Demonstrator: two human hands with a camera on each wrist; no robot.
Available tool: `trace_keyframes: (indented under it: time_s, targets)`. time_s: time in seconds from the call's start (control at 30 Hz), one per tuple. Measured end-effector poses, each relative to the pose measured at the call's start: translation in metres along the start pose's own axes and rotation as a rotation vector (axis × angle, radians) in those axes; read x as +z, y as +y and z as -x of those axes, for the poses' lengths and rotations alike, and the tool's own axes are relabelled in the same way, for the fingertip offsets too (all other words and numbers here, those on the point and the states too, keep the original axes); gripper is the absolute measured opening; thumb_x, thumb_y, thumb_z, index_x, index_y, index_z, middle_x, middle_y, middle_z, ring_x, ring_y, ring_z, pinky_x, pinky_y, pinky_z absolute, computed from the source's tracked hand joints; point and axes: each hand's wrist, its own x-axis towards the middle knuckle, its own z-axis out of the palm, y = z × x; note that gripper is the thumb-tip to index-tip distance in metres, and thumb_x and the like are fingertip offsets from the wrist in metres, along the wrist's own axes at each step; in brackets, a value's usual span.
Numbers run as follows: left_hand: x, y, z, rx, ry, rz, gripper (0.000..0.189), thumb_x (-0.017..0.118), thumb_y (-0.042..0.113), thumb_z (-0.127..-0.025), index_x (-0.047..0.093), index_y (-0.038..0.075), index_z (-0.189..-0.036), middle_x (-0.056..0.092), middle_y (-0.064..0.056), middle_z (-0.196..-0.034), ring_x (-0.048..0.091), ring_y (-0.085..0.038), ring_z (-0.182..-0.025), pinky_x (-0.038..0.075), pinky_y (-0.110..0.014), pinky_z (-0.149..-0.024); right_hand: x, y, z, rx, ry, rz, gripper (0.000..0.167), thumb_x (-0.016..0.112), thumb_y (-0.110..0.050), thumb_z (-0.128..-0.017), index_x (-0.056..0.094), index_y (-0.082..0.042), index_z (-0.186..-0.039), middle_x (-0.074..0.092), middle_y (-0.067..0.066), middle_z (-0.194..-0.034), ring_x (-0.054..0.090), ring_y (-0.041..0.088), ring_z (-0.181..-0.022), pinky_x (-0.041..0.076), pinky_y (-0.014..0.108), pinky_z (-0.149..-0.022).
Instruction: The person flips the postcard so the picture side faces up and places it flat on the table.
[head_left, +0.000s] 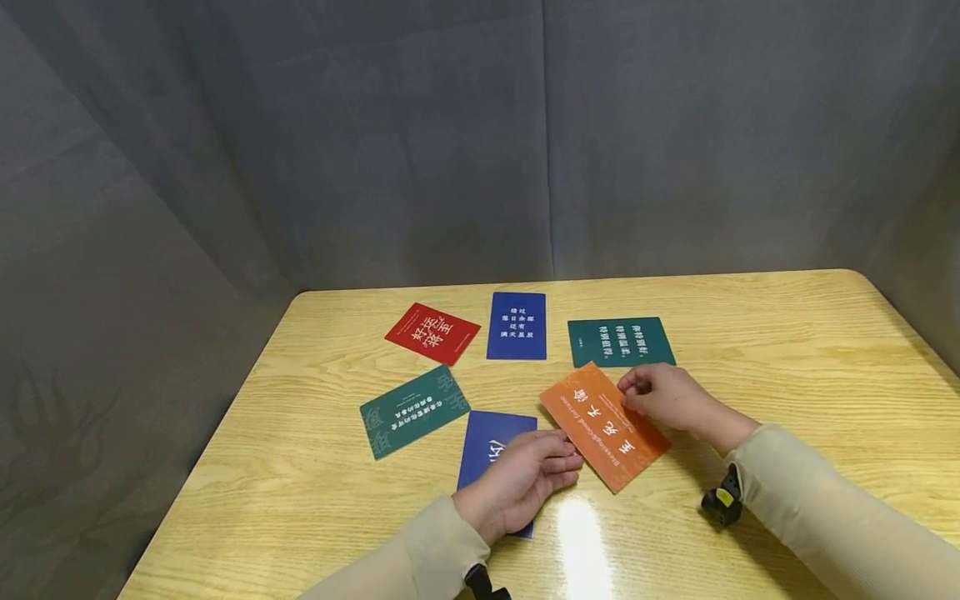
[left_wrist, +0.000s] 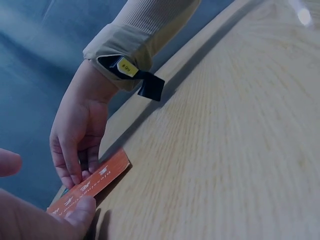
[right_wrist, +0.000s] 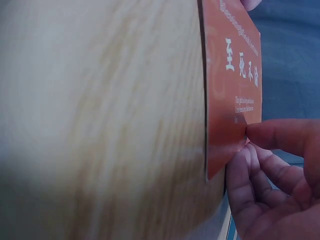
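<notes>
An orange card (head_left: 600,429) with white lettering is tilted slightly above the table. My right hand (head_left: 663,398) pinches its right edge; in the right wrist view the thumb (right_wrist: 280,134) lies on the printed face and curled fingers sit behind. On the card's left edge, my left hand (head_left: 525,479) has relaxed fingers, fingertips right at the edge. The left thumb (left_wrist: 75,220) overlaps the card in the left wrist view. Under the left hand lies a blue card (head_left: 480,450), partly hidden. Just beyond the right hand is a green card (head_left: 621,340).
Farther back on the wooden table (head_left: 300,500) lie a red card (head_left: 432,333) and another blue card (head_left: 517,325). A second green card (head_left: 415,412) lies to the left. Grey curtain (head_left: 412,150) hangs behind the table and along its sides.
</notes>
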Motion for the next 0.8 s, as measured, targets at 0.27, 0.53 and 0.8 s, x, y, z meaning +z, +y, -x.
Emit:
trace_keyframes:
  time_s: [0.27,0.53,0.8]
  targets:
    - [0.006,-0.007,0.004,0.008,0.010,0.035,0.059,0.052,-0.002,-0.094,0.029,-0.021,-0.146,0.056,-0.021,-0.123,0.061,-0.022,-0.104,0.051,-0.038,-0.099,0.000,-0.002,-0.001,-0.033,0.005,0.046,0.012,0.065,-0.004,-0.096,0.069,0.003,-0.105,0.066,0.009,-0.091,0.056,0.024,-0.082,0.048,0.033,-0.069]
    - [0.014,-0.013,0.007,0.021,0.014,0.080,0.018,0.050,-0.003,-0.093,0.054,-0.002,-0.110,0.056,-0.011,-0.108,0.059,-0.019,-0.100,0.050,-0.031,-0.091,0.002,-0.003,-0.001,-0.059,0.006,0.118,0.010,0.067,-0.004,-0.095,0.070,0.002,-0.104,0.067,0.007,-0.090,0.057,0.021,-0.081,0.050,0.036,-0.073]
    - [0.016,-0.012,0.007,-0.008,0.031,0.115,0.036,0.051,-0.002,-0.092,0.045,-0.009,-0.126,0.055,-0.019,-0.118,0.056,-0.029,-0.116,0.044,-0.045,-0.109,0.002,-0.005,-0.003,-0.078,0.003,0.181,0.011,0.067,-0.005,-0.094,0.071,0.001,-0.103,0.069,0.007,-0.091,0.058,0.021,-0.080,0.052,0.039,-0.075]
